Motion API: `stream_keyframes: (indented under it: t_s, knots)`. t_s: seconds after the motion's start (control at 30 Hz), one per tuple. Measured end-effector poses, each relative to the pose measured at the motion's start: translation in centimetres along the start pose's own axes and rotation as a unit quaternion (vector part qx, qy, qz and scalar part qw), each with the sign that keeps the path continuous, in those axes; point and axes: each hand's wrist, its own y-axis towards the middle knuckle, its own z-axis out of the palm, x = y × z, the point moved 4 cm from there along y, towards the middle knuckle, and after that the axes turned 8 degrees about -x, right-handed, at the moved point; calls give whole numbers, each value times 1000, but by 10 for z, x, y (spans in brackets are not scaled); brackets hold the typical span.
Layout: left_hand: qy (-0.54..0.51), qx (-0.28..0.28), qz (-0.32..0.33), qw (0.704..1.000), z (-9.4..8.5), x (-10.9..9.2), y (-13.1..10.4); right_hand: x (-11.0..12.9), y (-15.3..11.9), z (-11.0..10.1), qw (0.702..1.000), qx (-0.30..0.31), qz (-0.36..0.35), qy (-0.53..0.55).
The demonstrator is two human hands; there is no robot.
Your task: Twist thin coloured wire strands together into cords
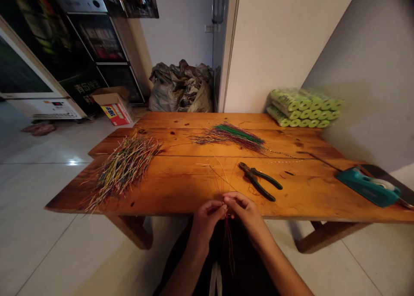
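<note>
Thin wires point(230, 240) hang red below my fingers, and fine strands fan out above them over the table edge. My left hand point(208, 218) pinches the wires from the left, fingers closed. Touching it, my right hand point(244, 210) pinches the same wires from the right. Pliers with dark green handles point(258, 182) lie on the table just beyond my right hand, jaws toward the upper left. A loose pile of multicoloured wires point(126, 169) lies at the left, and a bundle of green and purplish wires point(239, 135) lies farther back.
On the wooden table point(174, 192), a teal tape dispenser point(367, 186) stands at the right and green-wrapped rolls point(304, 108) are stacked at the back right. Behind it are grey plastic bags point(181, 89) and an open cardboard box point(113, 106).
</note>
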Motion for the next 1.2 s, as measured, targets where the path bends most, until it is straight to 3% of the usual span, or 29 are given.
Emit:
stream_keyframes:
  t_s: [0.37, 0.43, 0.53, 0.6, 0.7, 0.77, 0.83, 1.0, 1.2]
  knots:
    - [130, 79, 48, 987, 6, -12, -3, -1, 6, -6, 999, 13, -16, -26]
    - [118, 59, 36, 991, 2, -13, -2, -2, 6, -6, 999, 18, -18, -32]
    - [39, -54, 14, 998, -17, -24, 5, 2, 4, -6, 992, 10, -78, -93]
    - [-35, -142, 20, 989, -37, -39, 8, 9, 1, -1, 961, 6, -191, -202]
    - [-102, -191, 45, 975, -65, -63, 11, 12, -4, 14, 851, 45, -357, -383]
    - [-121, -204, 49, 970, -81, -74, 10, 4, -4, 20, 786, 72, -401, -465]
    - [-130, -213, 41, 967, -95, -81, 8, -5, -2, 22, 749, 82, -411, -513]
    - [-139, -221, -21, 965, -107, -73, 1, -18, -1, 18, 709, 98, -437, -545]
    - [-109, -180, -98, 973, -98, -32, -12, -17, -11, 12, 713, 112, -468, -510]
